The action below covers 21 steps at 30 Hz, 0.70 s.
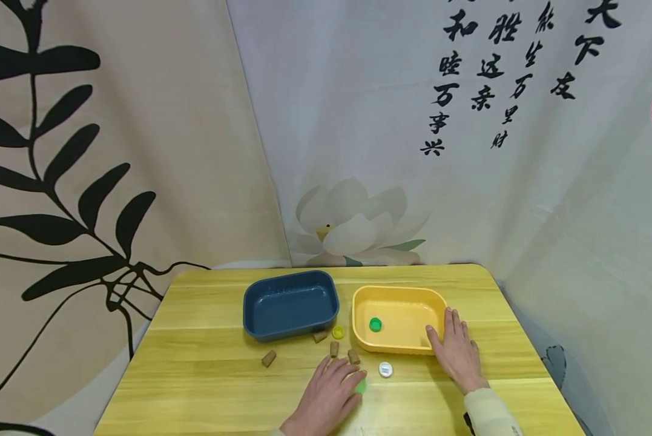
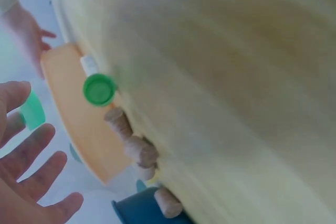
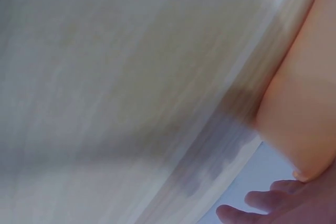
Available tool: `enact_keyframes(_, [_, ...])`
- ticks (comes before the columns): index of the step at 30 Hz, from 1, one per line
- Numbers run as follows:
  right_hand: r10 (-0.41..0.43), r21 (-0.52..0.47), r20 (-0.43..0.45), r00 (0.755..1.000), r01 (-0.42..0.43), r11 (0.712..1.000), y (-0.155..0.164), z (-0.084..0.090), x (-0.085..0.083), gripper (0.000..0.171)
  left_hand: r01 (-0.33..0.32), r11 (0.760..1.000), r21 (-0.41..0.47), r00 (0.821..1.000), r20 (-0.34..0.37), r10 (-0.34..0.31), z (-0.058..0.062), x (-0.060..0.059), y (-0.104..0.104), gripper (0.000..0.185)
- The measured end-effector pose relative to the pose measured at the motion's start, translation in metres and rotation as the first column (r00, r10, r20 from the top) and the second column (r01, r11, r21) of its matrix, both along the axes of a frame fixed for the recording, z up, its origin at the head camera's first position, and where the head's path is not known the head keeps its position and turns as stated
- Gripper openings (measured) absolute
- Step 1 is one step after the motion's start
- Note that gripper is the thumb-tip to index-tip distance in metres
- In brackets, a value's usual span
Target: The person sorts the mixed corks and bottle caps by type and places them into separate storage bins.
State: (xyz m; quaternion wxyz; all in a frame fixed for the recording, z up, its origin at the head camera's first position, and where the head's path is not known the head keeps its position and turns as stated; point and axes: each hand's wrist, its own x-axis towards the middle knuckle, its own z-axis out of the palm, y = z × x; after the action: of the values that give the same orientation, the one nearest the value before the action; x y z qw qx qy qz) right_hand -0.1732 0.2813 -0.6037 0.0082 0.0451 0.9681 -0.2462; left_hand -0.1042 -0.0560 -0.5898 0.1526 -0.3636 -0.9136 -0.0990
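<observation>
The table (image 1: 206, 357) carries 2 trays: 1 dark blue tray (image 1: 290, 304) toward the far edge and 1 yellow tray (image 1: 398, 319) beside it. There are 4 bottle caps: 1 green cap (image 1: 375, 324) inside the yellow tray, 1 yellow cap (image 1: 338, 332), 1 white cap (image 1: 385, 369), and 1 light green cap (image 1: 361, 386) near the front edge. There are 4 brown corks: 1 cork (image 1: 269, 358) lying apart, and 3 corks (image 1: 334, 348) clustered between the trays. 2 hands show: the left hand (image 1: 326, 399) and the right hand (image 1: 456, 351).
</observation>
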Motion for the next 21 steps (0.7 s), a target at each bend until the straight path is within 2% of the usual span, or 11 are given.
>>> enact_keyframes(9, [0.001,0.005,-0.012,1.000,-0.001,1.000,0.000,0.001,0.001,0.092,-0.014,0.993,0.114,0.999,-0.041,0.018,0.017,-0.015,0.016,0.040])
enact_keyframes(16, [-0.003,0.005,-0.006,1.000,0.003,1.000,-0.001,0.000,0.002,0.092,-0.031,0.992,0.126,0.992,-0.118,0.046,0.029,-0.028,0.035,0.046])
enact_keyframes(21, [-0.006,0.004,-0.004,1.000,0.006,1.000,-0.001,-0.001,0.002,0.091,-0.036,0.992,0.121,0.991,-0.121,0.050,0.034,-0.038,0.050,0.045])
